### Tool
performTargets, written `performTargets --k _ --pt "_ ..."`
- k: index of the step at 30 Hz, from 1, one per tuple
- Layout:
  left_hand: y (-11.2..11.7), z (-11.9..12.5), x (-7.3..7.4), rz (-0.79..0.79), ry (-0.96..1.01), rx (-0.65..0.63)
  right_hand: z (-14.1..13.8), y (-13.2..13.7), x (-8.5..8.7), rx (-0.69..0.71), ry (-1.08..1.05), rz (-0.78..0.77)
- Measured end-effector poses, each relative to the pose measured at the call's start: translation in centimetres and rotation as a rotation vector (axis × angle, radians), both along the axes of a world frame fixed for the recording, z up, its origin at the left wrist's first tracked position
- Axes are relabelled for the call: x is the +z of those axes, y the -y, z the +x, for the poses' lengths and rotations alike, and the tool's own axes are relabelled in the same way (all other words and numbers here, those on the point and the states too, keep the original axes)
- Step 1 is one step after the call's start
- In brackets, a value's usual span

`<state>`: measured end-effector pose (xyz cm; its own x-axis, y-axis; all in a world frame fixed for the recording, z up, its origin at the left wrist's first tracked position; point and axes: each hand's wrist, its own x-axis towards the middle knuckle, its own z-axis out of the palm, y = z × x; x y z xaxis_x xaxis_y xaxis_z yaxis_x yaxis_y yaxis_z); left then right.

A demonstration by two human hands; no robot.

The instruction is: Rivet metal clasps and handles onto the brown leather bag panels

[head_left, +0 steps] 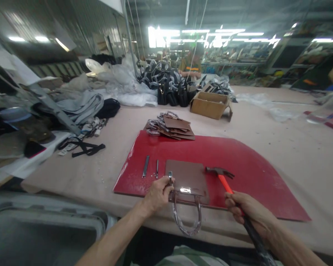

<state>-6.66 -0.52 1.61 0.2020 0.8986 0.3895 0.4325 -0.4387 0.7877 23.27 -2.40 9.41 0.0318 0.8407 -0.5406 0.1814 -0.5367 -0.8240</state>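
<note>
My right hand (245, 208) is wrapped round the orange and black handle of a claw hammer (224, 181), its head over the red mat just right of a brown bag panel (187, 175). With thumb and fingers, my left hand (159, 192) pinches a short metal punch (170, 175), upright at the panel's left side. A shiny metal plate (185, 190) sits near the panel's lower edge. The plastic-wrapped handle (187, 233) of the panel hangs over the table's front edge. Left of the panel lie a thin metal rod (157, 169) and a flat metal bar (145, 167).
The red mat (224, 155) covers the table front. A stack of brown panels (174, 125) lies at its back edge. Behind are a cardboard box (211, 105), black bags (170, 94) and plastic wrap (138, 96). Black straps (88, 148) lie left. A person (192, 66) works across the table.
</note>
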Motion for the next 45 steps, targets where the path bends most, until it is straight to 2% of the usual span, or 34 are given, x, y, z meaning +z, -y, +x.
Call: performTargets --k 1,3,6,8,10,13,14,15,17,18,19,21,23,24,26,27,29,31,33,36,38,40,41,43,45 --pt "0.0 0.0 0.1 -0.001 0.000 0.001 -1.0 0.3 1.1 -0.026 0.021 0.052" --pt "0.0 0.1 0.2 -0.003 -0.005 -0.001 -2.8 0.9 3.5 -0.007 0.171 0.270" --pt "0.0 0.1 0.1 -0.009 -0.013 -0.005 -5.0 1.8 6.9 0.089 0.444 0.727" --pt "-0.1 0.1 -0.1 -0.013 -0.017 -0.006 -5.9 2.2 8.1 0.165 0.628 0.966" --pt "-0.1 0.1 -0.3 -0.017 -0.031 -0.005 -6.3 2.3 8.4 0.335 0.803 1.105" --pt "-0.1 0.1 -0.6 -0.044 -0.053 0.003 -6.7 2.1 9.1 0.597 1.018 1.173" --pt "-0.1 0.1 -0.6 -0.053 -0.053 0.001 -6.8 2.1 9.5 0.604 1.047 1.199" --pt "-0.1 0.1 -0.5 -0.059 -0.047 -0.003 -6.9 2.1 10.0 0.553 1.039 1.237" --pt "-0.1 0.0 -0.4 -0.054 -0.034 -0.014 -7.3 2.2 10.8 0.354 0.948 1.318" --pt "0.0 0.0 -0.3 -0.047 -0.033 -0.018 -7.4 2.4 11.0 0.293 0.904 1.336" --pt "0.0 0.0 -0.3 -0.044 -0.039 -0.022 -7.5 2.5 10.9 0.294 0.888 1.332" --pt "0.0 0.0 -0.3 -0.048 -0.061 -0.019 -7.1 2.7 10.0 0.472 0.935 1.244" --pt "0.0 0.0 -0.4 -0.050 -0.076 -0.017 -6.0 2.8 8.7 0.625 1.008 1.072" --pt "0.0 0.0 -0.5 -0.045 -0.075 -0.015 -5.3 2.6 8.0 0.617 1.021 0.981" --pt "0.0 -0.1 -0.6 -0.028 -0.059 -0.012 -3.4 2.1 6.2 0.507 0.972 0.812" --pt "0.0 -0.2 -0.7 -0.020 -0.053 -0.015 -2.3 1.8 5.1 0.439 0.933 0.733" --pt "0.0 -0.3 -0.6 -0.013 -0.054 -0.022 -0.1 1.0 2.6 0.389 0.856 0.559" --pt "0.0 -0.4 -0.4 -0.018 -0.065 -0.036 1.8 0.4 0.0 0.334 0.941 0.436" --pt "0.0 -0.5 -0.2 -0.029 -0.073 -0.042 3.1 0.0 -2.3 0.269 1.017 0.387" --pt "0.2 -0.5 -0.1 -0.040 -0.072 -0.044 3.5 0.2 -4.0 0.182 1.114 0.426" --pt "0.1 -0.7 0.0 -0.041 -0.076 -0.043 2.5 0.4 -4.4 0.179 1.146 0.604" --pt "0.0 -0.8 0.1 -0.038 -0.088 -0.053 0.7 0.5 -4.8 0.244 1.109 0.830" --pt "-0.2 -0.9 0.1 -0.031 -0.095 -0.059 -0.3 0.6 -5.1 0.300 1.079 0.888" --pt "-0.4 -1.0 0.2 -0.003 -0.108 -0.069 -2.4 0.7 -6.1 0.423 1.065 0.888" --pt "-0.4 -1.1 0.1 0.048 -0.119 -0.068 -4.1 1.0 -7.4 0.483 1.092 0.836"
